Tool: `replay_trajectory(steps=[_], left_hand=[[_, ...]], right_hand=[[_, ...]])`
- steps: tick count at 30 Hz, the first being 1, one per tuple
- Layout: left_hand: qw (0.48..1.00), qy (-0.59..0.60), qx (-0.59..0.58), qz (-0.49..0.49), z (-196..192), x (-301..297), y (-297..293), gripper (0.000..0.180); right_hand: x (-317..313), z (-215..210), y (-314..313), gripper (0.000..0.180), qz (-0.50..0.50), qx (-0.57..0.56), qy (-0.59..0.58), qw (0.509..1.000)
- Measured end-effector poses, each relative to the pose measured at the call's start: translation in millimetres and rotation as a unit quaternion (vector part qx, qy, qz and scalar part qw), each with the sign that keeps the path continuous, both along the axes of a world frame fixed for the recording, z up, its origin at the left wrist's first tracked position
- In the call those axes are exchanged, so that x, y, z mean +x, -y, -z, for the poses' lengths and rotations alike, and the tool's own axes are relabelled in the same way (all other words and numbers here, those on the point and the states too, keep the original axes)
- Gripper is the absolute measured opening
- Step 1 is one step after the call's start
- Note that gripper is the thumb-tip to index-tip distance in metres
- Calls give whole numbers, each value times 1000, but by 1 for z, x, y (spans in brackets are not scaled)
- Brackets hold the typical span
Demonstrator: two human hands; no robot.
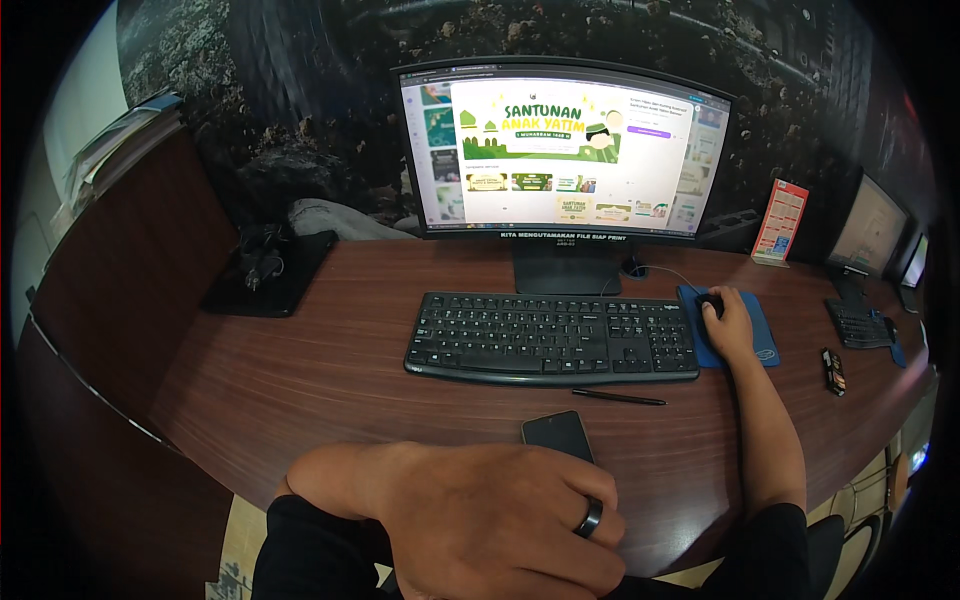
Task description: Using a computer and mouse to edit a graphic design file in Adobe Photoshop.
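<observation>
On the blue mouse pad [762, 335], my right hand [731, 325] is wrapped over a black computer mouse [711, 303]. My left hand [500, 515] looms large and close at the bottom middle, back of the hand up, with a black ring on one finger. Its fingers curl under, so their tips and anything inside them are hidden. Just beyond it lies a dark smartphone [558, 435], partly covered by that hand. A black keyboard [560, 338] stretches in front of the lit monitor [565, 150], which displays a web page with green and yellow banner designs. Between keyboard and phone rests a black pen [619, 397].
A black flat box with a coiled cable [265, 270] sits at the left, beside a wooden partition [130, 250] topped with stacked papers [115, 160]. To the right are a small dark packet [833, 371], a red and white stand-up card [780, 222], and another monitor [868, 230] with its keyboard [860, 323].
</observation>
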State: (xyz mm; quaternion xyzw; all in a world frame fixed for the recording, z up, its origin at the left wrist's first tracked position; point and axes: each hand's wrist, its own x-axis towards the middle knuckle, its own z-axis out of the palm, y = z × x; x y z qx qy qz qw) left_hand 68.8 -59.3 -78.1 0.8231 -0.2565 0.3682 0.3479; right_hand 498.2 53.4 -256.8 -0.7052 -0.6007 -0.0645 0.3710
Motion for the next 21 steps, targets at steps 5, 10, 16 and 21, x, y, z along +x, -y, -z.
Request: replay_trajectory(steps=[5,10,16,21], left_hand=[[991,129,22,4,16,17,1,63],[993,113,26,10,13,15,-1,63],[992,117,37,15,12,15,-4,64],[999,41,24,7,7,8,-1,57]], right_hand=[[-1,-1,0,29,0,-3,-3,1000],[-1,-1,0,29,4,-7,-3,1000],[1,1,-1,29,2,-3,4,1000],[1,2,-1,29,5,1,3,1000]])
